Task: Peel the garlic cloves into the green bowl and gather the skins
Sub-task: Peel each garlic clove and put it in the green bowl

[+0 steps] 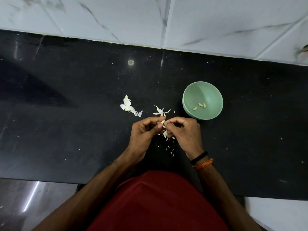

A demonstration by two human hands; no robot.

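A small pale garlic clove (162,122) is pinched between the fingertips of my left hand (144,131) and my right hand (183,131), just above the black counter. To the right stands the green bowl (188,104), with three peeled cloves (200,105) lying on its bottom. White garlic skins lie on the counter: a larger clump (127,105) to the left, a curled piece (160,111) just beyond my fingers, and small flakes (165,134) under and below my hands.
The black counter (66,130) runs the width of the view and is speckled with tiny skin bits. A white marble-pattern tiled wall (200,22) rises behind it. My red shirt (158,205) covers the near edge.
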